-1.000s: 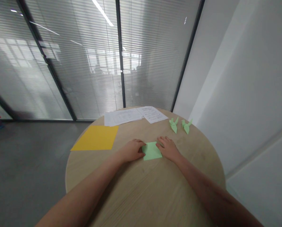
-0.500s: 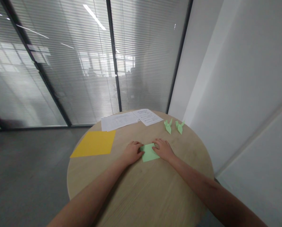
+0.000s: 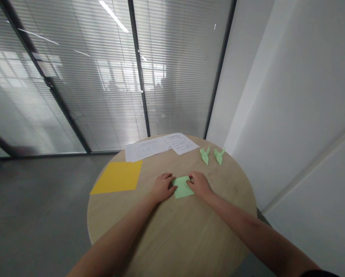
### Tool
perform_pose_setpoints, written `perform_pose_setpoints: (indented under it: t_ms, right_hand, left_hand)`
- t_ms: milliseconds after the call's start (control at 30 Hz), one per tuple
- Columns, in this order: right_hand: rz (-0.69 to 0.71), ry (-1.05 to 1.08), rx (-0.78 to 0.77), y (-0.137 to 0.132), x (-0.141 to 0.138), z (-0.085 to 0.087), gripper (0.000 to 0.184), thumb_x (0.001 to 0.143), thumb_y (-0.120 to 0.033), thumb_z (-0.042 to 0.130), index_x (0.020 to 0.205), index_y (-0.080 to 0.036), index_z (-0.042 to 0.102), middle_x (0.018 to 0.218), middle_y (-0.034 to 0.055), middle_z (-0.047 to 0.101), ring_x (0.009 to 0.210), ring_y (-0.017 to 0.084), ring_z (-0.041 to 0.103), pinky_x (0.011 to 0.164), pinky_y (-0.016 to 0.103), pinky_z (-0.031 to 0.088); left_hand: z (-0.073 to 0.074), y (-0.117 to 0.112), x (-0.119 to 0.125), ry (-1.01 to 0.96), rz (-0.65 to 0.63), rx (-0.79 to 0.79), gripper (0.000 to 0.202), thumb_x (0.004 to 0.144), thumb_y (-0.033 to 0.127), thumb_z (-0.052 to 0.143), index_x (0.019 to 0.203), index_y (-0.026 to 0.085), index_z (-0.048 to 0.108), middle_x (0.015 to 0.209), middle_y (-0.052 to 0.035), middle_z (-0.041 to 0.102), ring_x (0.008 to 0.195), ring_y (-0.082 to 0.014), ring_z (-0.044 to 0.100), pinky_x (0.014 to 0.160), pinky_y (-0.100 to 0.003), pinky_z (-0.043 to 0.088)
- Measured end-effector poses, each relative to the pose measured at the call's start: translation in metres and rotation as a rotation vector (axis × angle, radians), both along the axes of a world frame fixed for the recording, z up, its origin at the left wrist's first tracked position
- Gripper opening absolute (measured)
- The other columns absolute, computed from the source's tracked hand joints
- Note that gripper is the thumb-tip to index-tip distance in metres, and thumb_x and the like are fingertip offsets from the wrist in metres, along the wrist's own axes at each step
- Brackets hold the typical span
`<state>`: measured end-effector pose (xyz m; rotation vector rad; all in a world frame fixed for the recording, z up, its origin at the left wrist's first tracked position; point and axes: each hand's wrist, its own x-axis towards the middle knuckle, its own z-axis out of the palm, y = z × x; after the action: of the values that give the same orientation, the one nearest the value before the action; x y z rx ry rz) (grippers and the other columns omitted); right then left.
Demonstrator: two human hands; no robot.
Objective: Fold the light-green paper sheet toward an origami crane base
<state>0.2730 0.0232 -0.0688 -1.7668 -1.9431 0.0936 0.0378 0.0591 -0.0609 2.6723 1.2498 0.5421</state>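
A small light-green sheet of paper (image 3: 183, 188) lies on the round wooden table (image 3: 186, 234) between my hands. My left hand (image 3: 162, 187) grips its left edge, thumb on top near the lower corner and fingers at the upper corner. At the right edge, my right hand (image 3: 200, 184) pinches the paper with curled fingers and thumb. Whether the paper is folded, I cannot tell. Two green origami cranes, a left one (image 3: 205, 156) and a right one (image 3: 218, 157), stand beyond my right hand, apart from it.
A yellow sheet (image 3: 117, 177) lies on the table's left side. White papers (image 3: 146, 149) and a printed page (image 3: 181, 143) overlap at the far edge. Behind stands a glass partition with blinds (image 3: 178, 96); a white wall (image 3: 305, 115) rises at the right.
My right hand's fingers have curled in more at the paper's upper right edge. My left hand stays at the left edge. The view has shifted slightly.
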Motion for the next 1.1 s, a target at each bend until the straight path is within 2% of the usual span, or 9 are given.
perform_pose_setpoints:
  t_ms: [267, 633, 800, 933, 1100]
  right_hand:
    - [-0.015, 0.032, 0.001, 0.0, -0.002, -0.002, 0.019, 0.096, -0.031, 0.062, 0.11, -0.019, 0.068, 0.112, 0.0098, 0.072, 0.112, 0.025, 0.062, 0.1, 0.035, 0.039]
    - [0.035, 0.141, 0.037, -0.005, 0.004, 0.009, 0.02, 0.098, -0.027, 0.056, 0.105, -0.02, 0.074, 0.113, 0.0097, 0.074, 0.107, 0.022, 0.066, 0.098, 0.031, 0.046]
    - [0.061, 0.168, 0.028, -0.009, 0.009, 0.011, 0.022, 0.097, -0.028, 0.057, 0.104, -0.022, 0.077, 0.122, 0.0087, 0.074, 0.115, 0.021, 0.065, 0.103, 0.032, 0.047]
    - [0.06, 0.167, 0.004, -0.009, 0.01, 0.009, 0.023, 0.096, -0.031, 0.06, 0.109, -0.025, 0.077, 0.117, 0.0066, 0.075, 0.114, 0.023, 0.066, 0.103, 0.036, 0.047]
    - [0.041, 0.154, -0.027, -0.007, 0.012, 0.006, 0.025, 0.095, -0.033, 0.061, 0.113, -0.024, 0.077, 0.114, 0.0082, 0.076, 0.11, 0.025, 0.067, 0.101, 0.037, 0.047]
  left_hand:
    - [0.003, -0.006, 0.0, -0.009, 0.025, 0.006, 0.043, 0.093, 0.039, 0.063, 0.131, 0.019, 0.068, 0.141, -0.0166, 0.064, 0.132, -0.0332, 0.056, 0.116, -0.05, 0.04]
    - [0.008, -0.012, 0.001, -0.007, 0.06, 0.005, 0.042, 0.093, 0.038, 0.063, 0.128, 0.017, 0.07, 0.139, -0.0174, 0.066, 0.129, -0.0327, 0.059, 0.114, -0.048, 0.044]
    - [0.009, -0.013, 0.002, -0.006, 0.061, -0.016, 0.041, 0.094, 0.039, 0.062, 0.129, 0.02, 0.069, 0.139, -0.0159, 0.066, 0.13, -0.0317, 0.059, 0.114, -0.049, 0.042]
    - [0.01, -0.013, 0.002, -0.006, 0.06, -0.016, 0.042, 0.093, 0.038, 0.063, 0.13, 0.02, 0.069, 0.141, -0.016, 0.065, 0.132, -0.032, 0.057, 0.115, -0.05, 0.042]
    - [0.009, -0.012, 0.001, -0.013, 0.039, -0.014, 0.042, 0.093, 0.04, 0.063, 0.128, 0.018, 0.07, 0.138, -0.0168, 0.066, 0.129, -0.0314, 0.059, 0.114, -0.048, 0.043]
